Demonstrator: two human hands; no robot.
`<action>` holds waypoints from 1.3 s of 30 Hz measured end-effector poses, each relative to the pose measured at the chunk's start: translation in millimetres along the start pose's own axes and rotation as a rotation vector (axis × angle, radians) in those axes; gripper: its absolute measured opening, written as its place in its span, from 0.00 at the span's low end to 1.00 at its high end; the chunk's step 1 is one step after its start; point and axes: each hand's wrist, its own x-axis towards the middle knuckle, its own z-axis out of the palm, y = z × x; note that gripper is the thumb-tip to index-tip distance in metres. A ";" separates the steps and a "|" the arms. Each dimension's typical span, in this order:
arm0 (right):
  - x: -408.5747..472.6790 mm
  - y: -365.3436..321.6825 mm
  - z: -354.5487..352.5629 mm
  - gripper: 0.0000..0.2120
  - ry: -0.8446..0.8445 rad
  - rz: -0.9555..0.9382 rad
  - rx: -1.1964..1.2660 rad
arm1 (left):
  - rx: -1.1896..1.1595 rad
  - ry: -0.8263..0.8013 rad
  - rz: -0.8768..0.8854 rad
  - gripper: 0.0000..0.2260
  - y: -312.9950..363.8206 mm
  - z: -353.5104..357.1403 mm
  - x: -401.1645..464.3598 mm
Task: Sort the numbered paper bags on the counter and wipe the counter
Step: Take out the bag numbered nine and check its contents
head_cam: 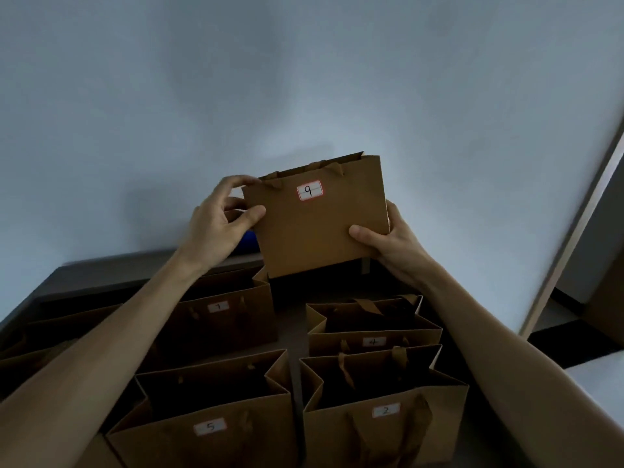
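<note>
- Four labelled bags stand open on the counter (290, 319) below bag 9 (317, 228): bag 5 (209, 423), bag 2 (385, 410), bag 7 (219, 309), bag 4 (374, 339).
- Bag 9 is up in the air, flat and tilted, so I'd open it before setting it down behind 7.
- Left hand (216, 221) pinches its top corner, right hand (388, 241) grips its lower edge; keep both on.

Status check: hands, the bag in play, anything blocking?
Left hand and right hand both grip bag 9, held up above the counter. Bags 7, 4, 5, 2 stand open below, crowding the set-down space.
</note>
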 end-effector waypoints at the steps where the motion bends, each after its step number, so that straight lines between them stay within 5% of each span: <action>1: -0.6 0.0 5.5 0.46 -0.002 0.014 0.052 | -0.058 0.041 -0.044 0.21 -1.2 1.8 -3.5; 6: -2.2 -0.6 33.7 0.36 -0.049 0.055 0.185 | -0.339 0.099 -0.267 0.33 -6.2 10.3 -22.2; 10: -3.9 2.5 51.4 0.38 -0.105 0.092 0.209 | -0.605 0.076 -0.371 0.29 -8.0 11.0 -37.5; 21: -20.7 10.8 103.8 0.33 -0.211 0.151 0.222 | -0.518 0.309 -0.365 0.31 -7.5 -23.4 -82.1; 32: -72.1 -4.9 172.4 0.33 -0.141 0.133 0.156 | -0.548 0.269 -0.315 0.30 -5.4 -85.5 -136.0; 39: -124.4 -10.2 231.6 0.35 -0.074 0.127 0.124 | -0.572 0.206 -0.311 0.44 -11.7 -137.1 -180.7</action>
